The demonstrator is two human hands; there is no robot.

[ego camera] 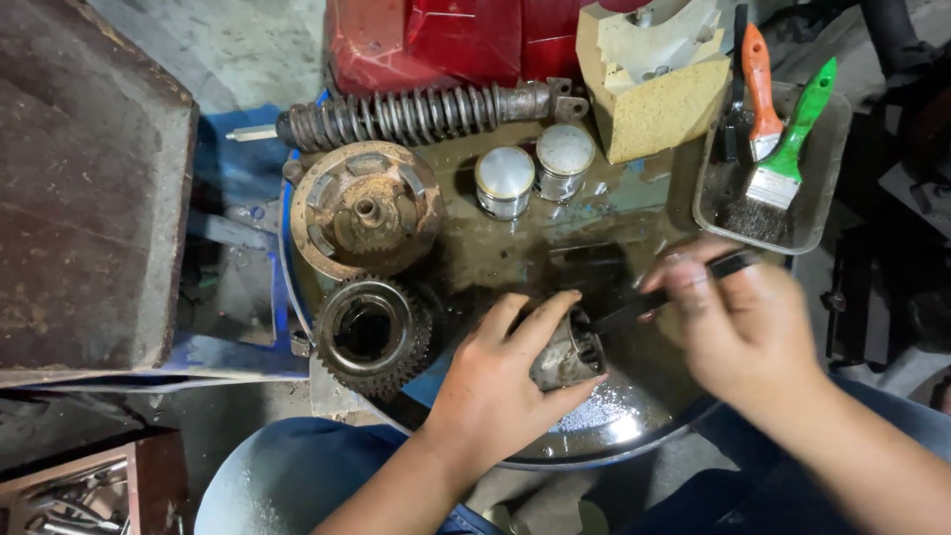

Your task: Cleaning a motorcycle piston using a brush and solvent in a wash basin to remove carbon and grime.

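Small metal cylinder part (567, 355): gripped in left hand (500, 381) over oily round counter (515, 248), fingers (540, 315) wrapped around its sides. Likely heavy for its size, rigid, greasy and slippery; best held around the barrel. Black tool (664, 292): pinched in right hand (748, 327), tip at the part's mouth. Nearby: gear (376, 335), rusty drum (365, 210), coil spring (416, 114).

Orange brush (759, 89), green brush (792, 139)
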